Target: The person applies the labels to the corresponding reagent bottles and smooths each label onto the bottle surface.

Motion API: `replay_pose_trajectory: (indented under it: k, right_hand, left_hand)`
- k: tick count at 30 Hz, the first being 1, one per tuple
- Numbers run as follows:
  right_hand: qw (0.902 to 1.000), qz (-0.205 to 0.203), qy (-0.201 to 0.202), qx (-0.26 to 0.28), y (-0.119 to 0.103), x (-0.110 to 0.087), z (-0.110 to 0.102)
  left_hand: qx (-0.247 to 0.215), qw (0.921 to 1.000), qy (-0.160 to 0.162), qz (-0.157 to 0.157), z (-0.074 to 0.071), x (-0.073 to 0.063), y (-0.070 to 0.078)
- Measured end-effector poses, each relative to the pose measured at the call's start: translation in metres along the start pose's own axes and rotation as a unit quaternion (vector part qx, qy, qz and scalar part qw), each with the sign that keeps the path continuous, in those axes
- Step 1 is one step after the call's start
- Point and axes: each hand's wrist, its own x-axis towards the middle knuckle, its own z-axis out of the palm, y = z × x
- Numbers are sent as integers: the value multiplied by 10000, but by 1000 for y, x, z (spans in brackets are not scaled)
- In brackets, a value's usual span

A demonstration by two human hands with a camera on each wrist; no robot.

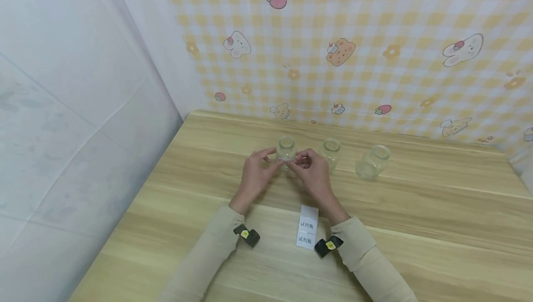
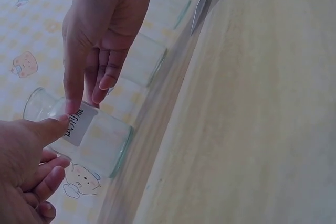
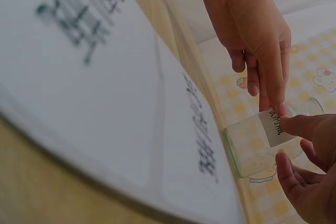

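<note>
Nearest, wears beige sleeves [image 1: 205, 251]; presses label [image 3: 271, 134] to jar [image 1: 286, 149] with left hand [image 1: 257, 175] and right hand [image 1: 315, 176], fingers loosely parted, gripping nothing.

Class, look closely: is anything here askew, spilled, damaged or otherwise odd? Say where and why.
Nothing stands out. The label touched by the left hand and right hand looks straight against its upright jar; the middle jar and rightmost jar also stand upright, and no cracks or spills show.
</note>
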Motion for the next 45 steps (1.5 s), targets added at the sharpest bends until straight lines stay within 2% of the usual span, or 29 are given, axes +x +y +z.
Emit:
replay_pose_trajectory:
  k: [7,18,32,45]
  right_hand:
    - [10000,-65,-36,1,1,0,-1]
    - [10000,6,-52,54,1,0,-3]
    - [9999,-15,-23,103,-2,2,-3]
    - [9998,-172,-74,-28,0,2,-4]
  left_hand:
    - [114,9998,-125,-123,-2,0,-1]
    - [-17,9998,-168,-141,-4,-1,-2]
    - [-60,9999,-124,1,-5,0,-2]
    - [21,9999,-113,-30,-4,-1,-3]
